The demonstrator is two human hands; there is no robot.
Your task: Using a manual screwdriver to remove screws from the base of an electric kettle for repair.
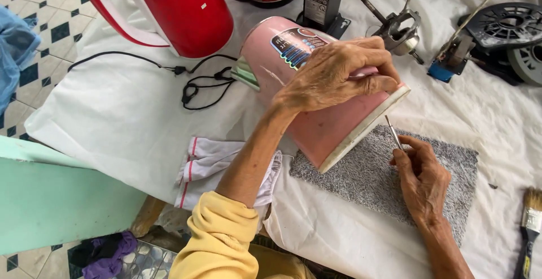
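My left hand (339, 73) grips a pink electric kettle (316, 126) that lies tilted on its side, its base turned toward the lower right. My right hand (420, 180) holds a thin metal screwdriver (393, 131) whose tip points up at the white rim of the kettle's base. Both hands work over a grey textured mat (367, 183) on a white cloth (124, 121).
A red kettle (180, 8) stands at the back left with a black cable (192, 81) beside it. Black motor and fan parts (502, 31) lie at the back right. A paintbrush (529, 228) rests at the right edge. A folded white cloth (203, 169) lies beneath my left forearm.
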